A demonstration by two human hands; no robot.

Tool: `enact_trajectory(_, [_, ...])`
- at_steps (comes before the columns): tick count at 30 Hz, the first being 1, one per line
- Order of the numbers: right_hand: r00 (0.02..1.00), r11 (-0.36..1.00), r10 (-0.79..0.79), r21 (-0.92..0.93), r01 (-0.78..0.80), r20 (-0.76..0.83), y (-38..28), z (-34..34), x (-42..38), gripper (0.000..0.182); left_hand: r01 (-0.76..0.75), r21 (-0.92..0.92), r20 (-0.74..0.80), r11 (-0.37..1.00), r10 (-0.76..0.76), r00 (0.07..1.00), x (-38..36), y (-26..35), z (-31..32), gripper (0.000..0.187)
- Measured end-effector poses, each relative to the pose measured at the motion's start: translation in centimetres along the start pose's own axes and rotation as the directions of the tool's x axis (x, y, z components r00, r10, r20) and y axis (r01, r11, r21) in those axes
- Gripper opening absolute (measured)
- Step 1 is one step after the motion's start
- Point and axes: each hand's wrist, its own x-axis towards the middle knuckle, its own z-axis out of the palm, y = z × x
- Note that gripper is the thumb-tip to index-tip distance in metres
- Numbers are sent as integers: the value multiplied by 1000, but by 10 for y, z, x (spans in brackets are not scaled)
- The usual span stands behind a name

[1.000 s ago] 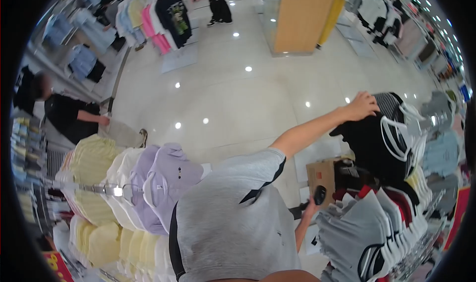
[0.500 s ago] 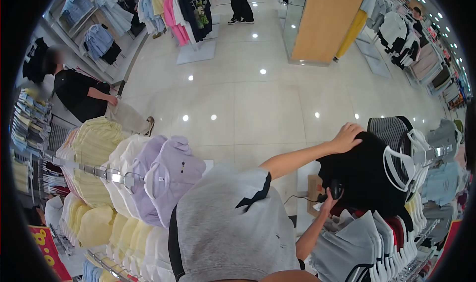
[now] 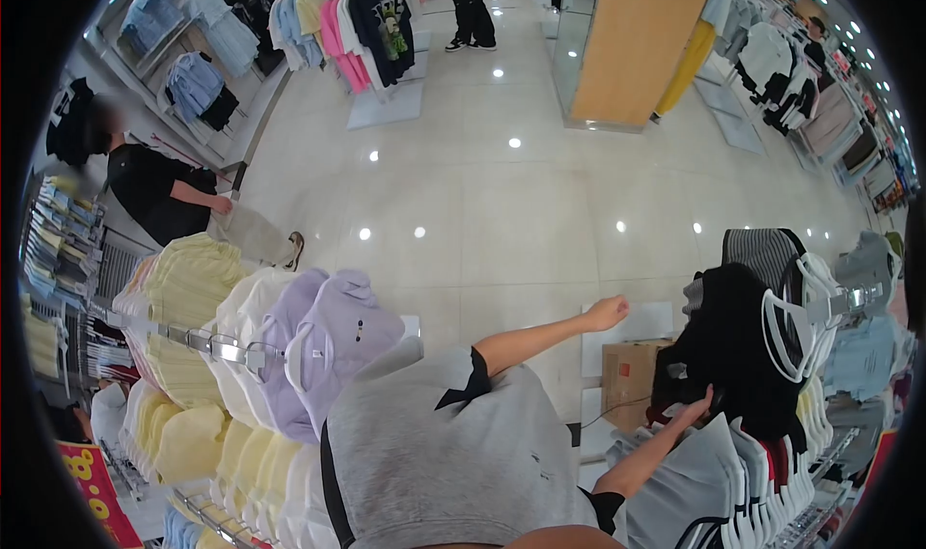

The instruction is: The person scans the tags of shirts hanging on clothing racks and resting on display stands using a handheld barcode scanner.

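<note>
My left hand (image 3: 608, 314) is held out over the floor with its fingers curled closed, apart from the clothes; I see nothing in it. Farther right, my right hand (image 3: 693, 414) grips a black handheld device (image 3: 717, 398) with a thin cord, partly hidden against the dark cloth. That hand is at the lower part of a black garment (image 3: 738, 332) hanging at the front of the right rack. White hangers (image 3: 786, 332) show beside it. Below hang grey shirts (image 3: 666, 486) on white hangers, close to my right forearm.
A cardboard box (image 3: 629, 380) stands on the floor behind the cord. To my left, a rack holds lilac tops (image 3: 338, 342) and yellow tops (image 3: 193, 322). A person in black (image 3: 159, 192) stands at the far left. A wooden pillar (image 3: 637, 47) rises ahead.
My left hand has come off the black garment and moved left and down, closing. My right hand has moved right and down with the device. The garment has shifted right and looks more bunched.
</note>
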Motion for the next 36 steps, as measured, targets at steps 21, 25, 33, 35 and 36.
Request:
enact_trajectory(21, [981,980,-54,-178,88,188,17,25,-31,48,193,-15,140,981,-189,972,-55,-52,36,22])
enact_trajectory(25, [931,957,5,-273,102,365,17,41,-39,39,193,16,201,981,-192,960,-62,-40,45,21])
enact_trajectory(33, [726,942,151,-320,100,671,50,41,-143,21,-105,186,342,977,36,939,-82,-89,77,61])
enact_trajectory(35, [705,948,177,-312,66,687,25,39,-167,21,-149,261,287,954,70,955,-92,-76,71,64])
enact_trajectory(36, [723,944,199,-326,38,662,16,37,-174,24,-186,340,236,922,108,966,-96,-73,70,67])
